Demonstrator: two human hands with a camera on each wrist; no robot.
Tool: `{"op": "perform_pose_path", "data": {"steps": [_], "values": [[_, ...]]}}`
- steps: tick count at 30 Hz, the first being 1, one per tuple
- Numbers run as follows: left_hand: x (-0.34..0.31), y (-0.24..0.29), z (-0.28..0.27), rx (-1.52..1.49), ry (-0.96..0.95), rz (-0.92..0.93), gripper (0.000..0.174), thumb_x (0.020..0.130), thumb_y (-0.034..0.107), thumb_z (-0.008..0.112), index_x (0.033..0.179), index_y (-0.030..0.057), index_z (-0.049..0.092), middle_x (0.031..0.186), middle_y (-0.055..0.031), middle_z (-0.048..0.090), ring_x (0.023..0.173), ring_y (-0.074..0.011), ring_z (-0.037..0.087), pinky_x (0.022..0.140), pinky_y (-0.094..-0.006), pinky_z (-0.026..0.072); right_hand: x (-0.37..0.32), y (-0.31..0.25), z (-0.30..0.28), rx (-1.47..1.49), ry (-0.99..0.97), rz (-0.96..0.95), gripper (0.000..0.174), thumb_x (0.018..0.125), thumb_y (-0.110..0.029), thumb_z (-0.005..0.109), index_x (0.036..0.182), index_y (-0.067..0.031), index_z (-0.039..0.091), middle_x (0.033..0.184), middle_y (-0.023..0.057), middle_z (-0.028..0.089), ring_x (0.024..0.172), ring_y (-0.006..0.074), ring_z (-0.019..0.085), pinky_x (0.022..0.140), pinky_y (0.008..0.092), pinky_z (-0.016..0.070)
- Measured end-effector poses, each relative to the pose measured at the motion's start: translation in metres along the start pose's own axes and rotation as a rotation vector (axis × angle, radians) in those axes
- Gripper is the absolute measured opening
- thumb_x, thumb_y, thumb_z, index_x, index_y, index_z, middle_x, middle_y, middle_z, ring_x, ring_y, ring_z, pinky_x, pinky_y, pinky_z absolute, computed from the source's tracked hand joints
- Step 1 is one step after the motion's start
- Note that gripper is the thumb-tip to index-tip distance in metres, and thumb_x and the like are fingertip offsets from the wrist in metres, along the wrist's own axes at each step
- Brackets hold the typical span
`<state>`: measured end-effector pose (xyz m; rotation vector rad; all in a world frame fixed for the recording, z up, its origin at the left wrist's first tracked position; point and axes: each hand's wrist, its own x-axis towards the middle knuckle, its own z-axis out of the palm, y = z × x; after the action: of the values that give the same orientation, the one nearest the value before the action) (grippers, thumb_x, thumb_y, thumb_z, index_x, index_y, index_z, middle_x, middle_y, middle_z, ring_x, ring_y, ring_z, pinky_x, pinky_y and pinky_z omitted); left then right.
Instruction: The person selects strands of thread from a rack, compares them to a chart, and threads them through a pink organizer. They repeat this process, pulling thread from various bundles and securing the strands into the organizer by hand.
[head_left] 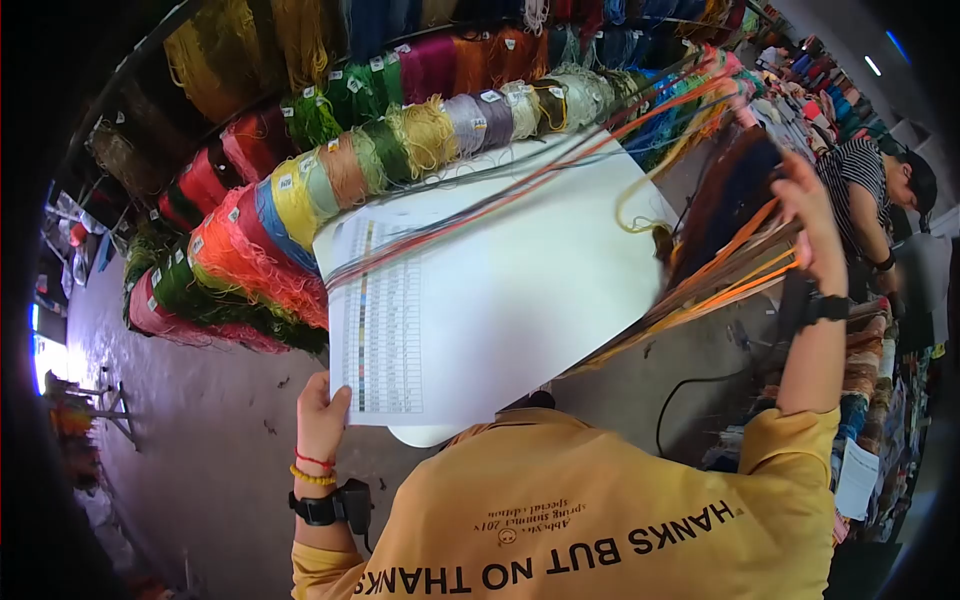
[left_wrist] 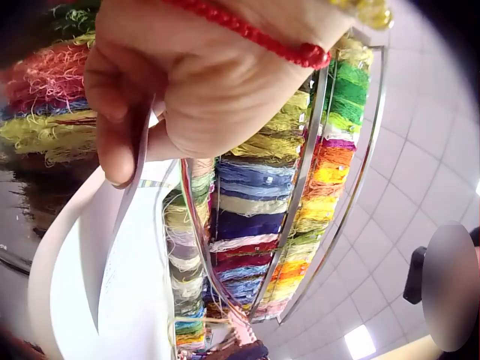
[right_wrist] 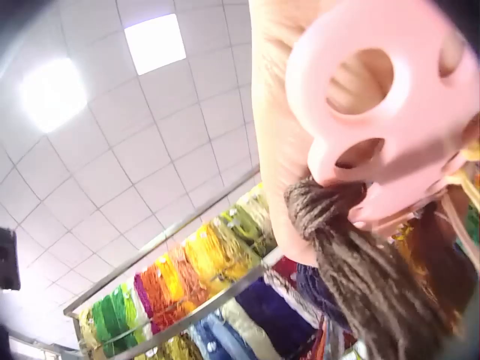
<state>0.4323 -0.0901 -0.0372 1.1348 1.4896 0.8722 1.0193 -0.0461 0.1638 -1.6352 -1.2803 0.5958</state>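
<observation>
At its lower left corner, a printed sheet is pinched by the left hand; the left wrist view shows thumb and fingers of that hand on the paper's edge. Beneath the sheet lies a larger white surface. The right hand is raised at the right, holding a pink holder with holes, which covers much of the hand in the right wrist view. Grey-brown yarn is looped through it. Long thin strands cross above the sheet.
Racks of labelled coloured yarn skeins curve along the back and left. Another person in a striped shirt bends at the right, beside more stacked yarn. A black cable lies on the floor.
</observation>
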Motion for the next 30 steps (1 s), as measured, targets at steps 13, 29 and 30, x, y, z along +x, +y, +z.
{"op": "perform_pose_path", "data": {"steps": [13, 29, 30], "values": [[-0.028, 0.012, 0.008, -0.1, 0.113, -0.053, 0.012, 0.089, 0.006, 0.05, 0.1, 0.0006, 0.052, 0.079, -0.004, 0.063, 0.056, -0.0061, 0.057, 0.043, -0.0179, 0.0438, 0.062, -0.073, -0.041, -0.064, 0.357, -0.386, 0.046, 0.079, -0.018, 0.064, 0.121, -0.0041, 0.05, 0.1, 0.0016, 0.055, 0.083, 0.0078, 0.054, 0.065, 0.0215, 0.0444], [-0.054, 0.021, 0.204, -0.283, 0.448, 0.024, 0.017, 0.089, 0.008, 0.053, 0.102, -0.0036, 0.052, 0.093, -0.0057, 0.062, 0.08, -0.0095, 0.056, 0.074, -0.022, 0.0438, 0.103, 0.134, 0.072, -0.073, -0.887, -0.613, 0.044, 0.061, -0.01, 0.067, 0.104, -0.0043, 0.057, 0.11, 0.0114, 0.054, 0.105, 0.0279, 0.051, 0.091, 0.0341, 0.0408], [-0.052, 0.022, 0.216, -0.225, 0.472, 0.052, 0.018, 0.089, 0.008, 0.053, 0.103, -0.0039, 0.052, 0.092, -0.0054, 0.061, 0.08, -0.0096, 0.055, 0.074, -0.0221, 0.0436, 0.109, 0.139, 0.074, -0.078, -0.931, -0.619, 0.045, 0.061, -0.01, 0.067, 0.104, -0.0043, 0.057, 0.11, 0.0119, 0.054, 0.105, 0.0284, 0.051, 0.091, 0.0344, 0.0406]]}}
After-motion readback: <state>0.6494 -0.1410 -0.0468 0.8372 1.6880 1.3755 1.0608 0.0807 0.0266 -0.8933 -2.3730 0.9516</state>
